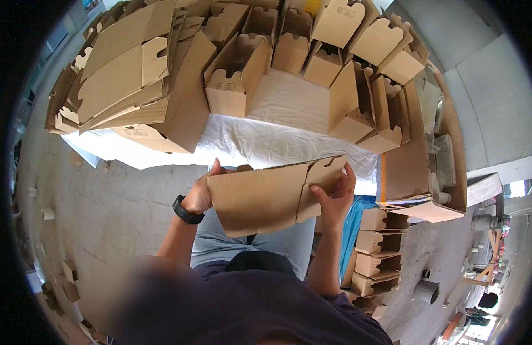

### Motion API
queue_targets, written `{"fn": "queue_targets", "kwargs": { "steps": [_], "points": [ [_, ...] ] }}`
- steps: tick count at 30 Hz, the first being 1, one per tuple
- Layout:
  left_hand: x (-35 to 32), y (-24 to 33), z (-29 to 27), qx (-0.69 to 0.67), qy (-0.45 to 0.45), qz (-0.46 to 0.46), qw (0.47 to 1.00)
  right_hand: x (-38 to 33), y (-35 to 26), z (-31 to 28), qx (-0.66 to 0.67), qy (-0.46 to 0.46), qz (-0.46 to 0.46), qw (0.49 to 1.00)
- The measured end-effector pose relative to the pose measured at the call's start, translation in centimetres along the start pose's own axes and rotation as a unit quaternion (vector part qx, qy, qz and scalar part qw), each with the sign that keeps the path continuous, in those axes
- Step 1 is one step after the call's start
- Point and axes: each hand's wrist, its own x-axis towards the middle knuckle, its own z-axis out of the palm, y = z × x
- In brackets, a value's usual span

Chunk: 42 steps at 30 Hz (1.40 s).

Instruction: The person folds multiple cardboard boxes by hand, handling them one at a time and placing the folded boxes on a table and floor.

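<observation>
Cardboard sheet [271, 195], a flat unfolded box blank, hangs in the air over our lap, just short of the white-covered tabletop [289, 109]. It looks light, stiff and creasable, so we take its edges: left hand [199, 195] and right hand [335, 195] both clamp it. Its long axis runs left to right, tilting up rightward.

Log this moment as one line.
left hand: grips flat cardboard blank | right hand: grips its flap edge | folded boxes on white sheet

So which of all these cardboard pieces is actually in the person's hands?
The flat cardboard blank, gripped at its ends by the left hand and right hand. The folded boxes sit untouched on the white sheet.
</observation>
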Motion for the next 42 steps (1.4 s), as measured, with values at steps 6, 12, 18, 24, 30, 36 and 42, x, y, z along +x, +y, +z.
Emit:
{"fn": "queue_targets", "kwargs": {
  "steps": [6,12,18,24,30,36,42],
  "points": [
    [-0.1,0.2,3.0,-0.011,0.086,0.042,0.995,-0.3,1.4,0.0,-0.037,0.103,-0.035,0.993],
    [0.4,0.7,4.6,0.419,0.020,0.002,0.908,-0.3,1.6,-1.7,0.047,0.185,-0.072,0.979],
    [-0.5,3.8,7.6,0.525,-0.001,0.074,0.848,-0.2,2.1,-2.9,0.105,0.134,-0.119,0.978],
    [-2.2,7.4,8.0,0.444,0.088,0.184,0.872,-0.1,0.5,-1.3,0.043,0.138,-0.074,0.987],
    [-2.3,12.4,8.4,0.123,0.305,0.455,0.827,-0.6,0.2,-0.5,0.023,0.121,-0.030,0.992],
    [-1.2,18.7,7.5,-0.010,0.232,0.499,0.835,-0.9,0.6,-0.1,0.042,0.075,-0.032,0.996],
    [-0.4,19.5,6.6,-0.084,0.220,0.455,0.859,-0.8,0.5,-0.6,0.041,0.071,-0.035,0.996]
  ]
}}
